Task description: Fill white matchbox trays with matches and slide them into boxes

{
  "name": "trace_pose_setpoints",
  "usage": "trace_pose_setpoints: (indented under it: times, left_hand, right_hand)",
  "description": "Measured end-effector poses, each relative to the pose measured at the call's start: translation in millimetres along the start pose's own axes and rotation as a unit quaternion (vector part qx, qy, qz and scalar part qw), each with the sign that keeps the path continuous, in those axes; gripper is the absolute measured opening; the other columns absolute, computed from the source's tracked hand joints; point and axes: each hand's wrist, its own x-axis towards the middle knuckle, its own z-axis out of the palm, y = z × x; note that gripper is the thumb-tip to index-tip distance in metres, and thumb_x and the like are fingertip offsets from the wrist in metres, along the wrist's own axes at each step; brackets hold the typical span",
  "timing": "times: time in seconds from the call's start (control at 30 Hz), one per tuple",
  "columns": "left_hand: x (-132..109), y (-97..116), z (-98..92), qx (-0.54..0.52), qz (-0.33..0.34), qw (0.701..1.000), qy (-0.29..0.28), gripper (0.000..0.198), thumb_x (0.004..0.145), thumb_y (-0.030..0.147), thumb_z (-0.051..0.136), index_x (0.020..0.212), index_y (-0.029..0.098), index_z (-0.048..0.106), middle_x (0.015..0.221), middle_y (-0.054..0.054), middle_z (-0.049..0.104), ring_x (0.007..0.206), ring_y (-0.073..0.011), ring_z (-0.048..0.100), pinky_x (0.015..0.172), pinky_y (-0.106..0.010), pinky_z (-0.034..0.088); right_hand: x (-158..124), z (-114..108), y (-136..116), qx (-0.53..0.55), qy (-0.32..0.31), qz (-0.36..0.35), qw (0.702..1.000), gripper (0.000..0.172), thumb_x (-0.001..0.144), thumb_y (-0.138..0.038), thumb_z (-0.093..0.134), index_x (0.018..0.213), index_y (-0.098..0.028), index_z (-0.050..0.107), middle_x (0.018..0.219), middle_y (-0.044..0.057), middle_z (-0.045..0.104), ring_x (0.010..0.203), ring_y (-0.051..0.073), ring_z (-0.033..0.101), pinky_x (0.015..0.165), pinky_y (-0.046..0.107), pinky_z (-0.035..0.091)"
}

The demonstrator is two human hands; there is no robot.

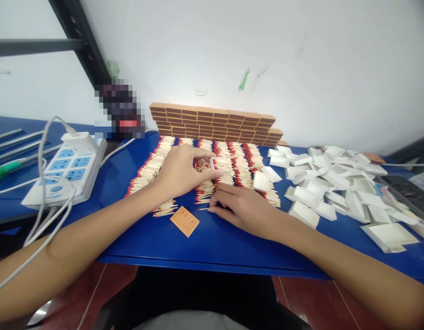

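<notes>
My left hand point(182, 168) grips a small white matchbox tray point(221, 166) by its end, fingers and thumb on opposite sides. A few matches show inside it. Below and to the right, my right hand point(236, 205) has thumb and forefinger pinched at the end of a single match point(203, 209) near the tabletop. Rows of red-tipped matches point(153, 161) lie around both hands, partly hidden by them. An orange matchbox sleeve point(185, 221) with red print lies flat in front of my left hand. Two white trays point(261, 181) rest on the matches beyond my right wrist.
Brown-sided matchboxes point(215, 123) are stacked like a wall at the back. Many white trays point(331, 176) are heaped on the right, near a dark phone-like object point(410, 192). A power strip point(69, 167) with white cables stands left on the blue table point(219, 250).
</notes>
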Motion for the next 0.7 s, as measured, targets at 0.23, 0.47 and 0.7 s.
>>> trace_pose_setpoints:
  times: [0.23,0.47,0.7]
  left_hand:
    - [-0.5,-1.4,0.0,-0.001,-0.002,1.0,-0.008,0.045,0.079,0.056,0.089,0.113,0.026,0.085,0.104,-0.004,0.084,0.094,-0.0282,0.076,0.082,-0.039,0.055]
    - [0.2,-3.9,0.9,-0.002,0.006,1.0,-0.003,0.041,0.08,0.053,0.09,0.111,0.027,0.085,0.104,-0.003,0.084,0.092,-0.0259,0.076,0.083,-0.037,0.056]
    - [0.1,-2.4,-0.6,0.019,0.009,1.0,-0.011,0.044,0.081,0.06,0.086,0.111,0.027,0.085,0.1,-0.005,0.084,0.089,-0.0276,0.075,0.079,-0.038,0.054]
  right_hand:
    - [2.2,8.3,-1.1,-0.029,0.045,-0.006,0.999,0.015,0.108,-0.029,0.059,0.11,-0.018,0.069,0.105,0.008,0.074,0.09,0.023,0.073,0.077,0.035,0.054]
    - [2.6,8.2,-1.3,-0.025,0.04,-0.012,0.999,0.012,0.108,-0.025,0.06,0.105,-0.019,0.069,0.101,0.007,0.075,0.086,0.021,0.072,0.074,0.033,0.052]
    - [3.4,2.0,-5.9,-0.018,0.003,0.006,1.0,0.014,0.109,-0.025,0.058,0.102,-0.018,0.067,0.101,0.007,0.074,0.083,0.019,0.07,0.071,0.032,0.05]
